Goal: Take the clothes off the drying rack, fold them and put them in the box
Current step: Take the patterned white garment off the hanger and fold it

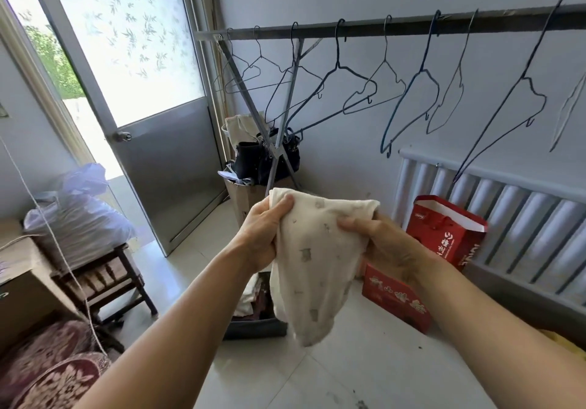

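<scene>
Nine hangers [355, 91], one garment [317, 259], two hands [263, 237]

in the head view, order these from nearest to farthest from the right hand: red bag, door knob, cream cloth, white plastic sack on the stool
1. cream cloth: gripped by the right hand itself, with the left hand on its other side.
2. red bag: just beyond that hand, by the radiator.
3. door knob: across the floor, on the metal door.
4. white plastic sack: far left, on the stool.

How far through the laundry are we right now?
Nearly finished, it seems. The hangers on the drying rack all hang bare, and folded clothes already lie in the grey box on the floor. Left hand and right hand both grip a cream printed garment, partly folded. Left: finish that fold and drop it into the box.
</scene>
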